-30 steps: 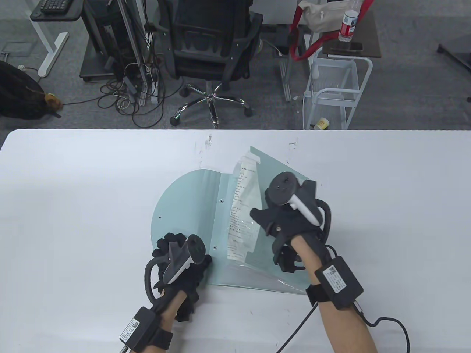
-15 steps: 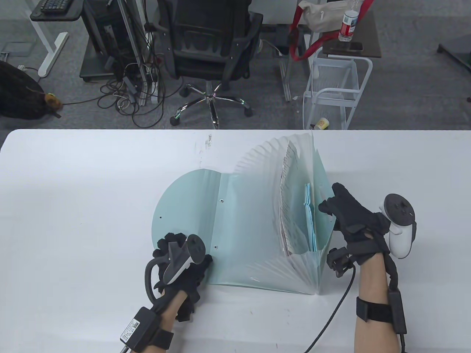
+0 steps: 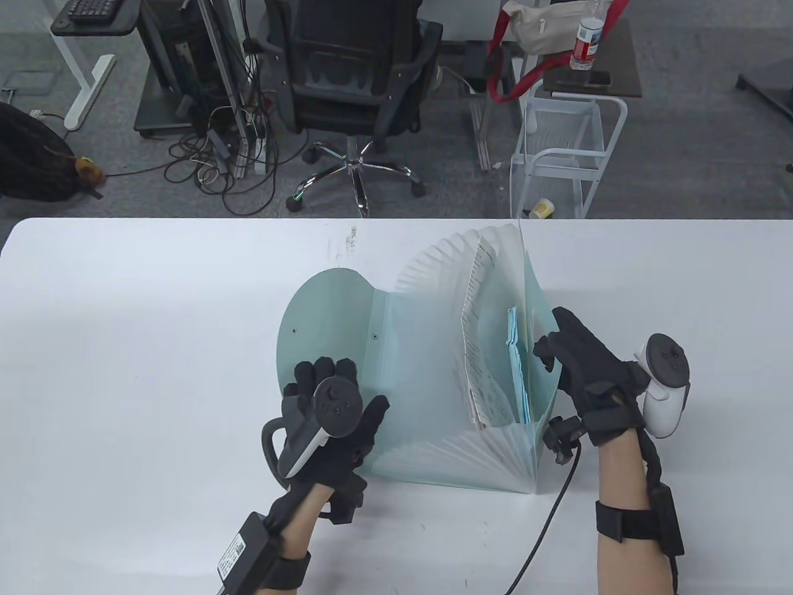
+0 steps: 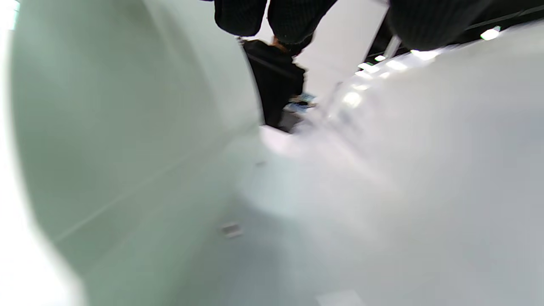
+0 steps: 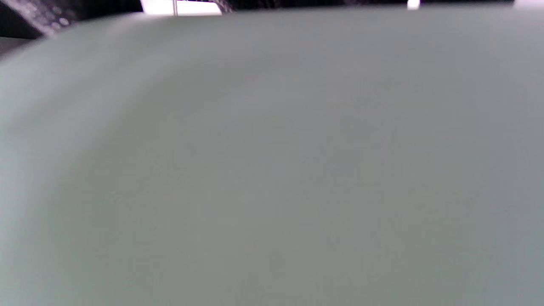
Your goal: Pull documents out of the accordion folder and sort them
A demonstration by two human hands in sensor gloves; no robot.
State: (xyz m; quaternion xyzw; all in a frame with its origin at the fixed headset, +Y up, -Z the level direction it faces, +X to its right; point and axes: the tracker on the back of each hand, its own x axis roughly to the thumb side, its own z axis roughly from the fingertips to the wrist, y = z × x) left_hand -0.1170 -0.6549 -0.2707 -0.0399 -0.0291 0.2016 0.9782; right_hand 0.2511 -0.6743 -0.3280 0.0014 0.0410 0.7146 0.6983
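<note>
Risk: we hold the accordion folder (image 3: 433, 372) fanned, right hand (image 3: 588, 378) gripping its front wall, left hand (image 3: 331, 412) spread flat on its flap; a slipped grip collapses the pockets onto the printed sheets (image 3: 474, 347).

Beyond the far edge of the white desk (image 3: 124, 310) lies a grey carpet floor (image 3: 681, 161). A black office chair (image 3: 353, 74) stands in the middle, tangled cables (image 3: 217, 155) to its left, a white wire cart (image 3: 560, 155) to its right.
</note>
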